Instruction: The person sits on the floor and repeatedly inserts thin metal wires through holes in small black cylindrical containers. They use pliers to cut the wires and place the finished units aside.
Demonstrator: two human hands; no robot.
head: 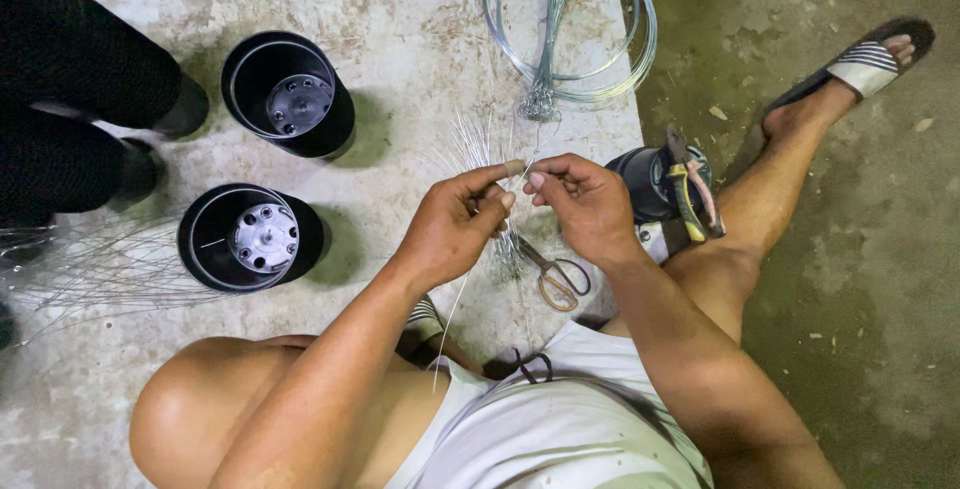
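Person is sitting on a concrete floor point(420, 9), both hands working one thin wire point(462, 284).

Left hand point(450, 229) is curling into a loose fist, thumb and forefinger pinching the wire near its upper end. Right hand point(585, 204) is meeting it fingertip to fingertip, thumb and forefinger pinching the same wire just beside the left's grip. Wire is running down from the pinch, past the left wrist, toward the white shorts point(560, 429). Exact shape of the wire between the fingertips is too fine to tell.

Directly under the hands, scissors point(555, 277) are lying on the floor beside a small bundle of cut wires point(470, 144) fanning out above the left hand. Further up, a coil of wire point(575, 24) is lying flat with a tied bunch of wire pieces point(548, 39) across it.

Right of the right hand, pliers point(688, 184) with yellow and red grips are resting on a dark round can point(640, 184), touching it.

Left of the hands, two black pots point(265, 179) are standing upright, well apart from the grip, each showing a metal disc with holes inside. Loose wires point(90, 269) are spreading beside the lower pot.

Right foot is wearing a striped sandal point(870, 59).
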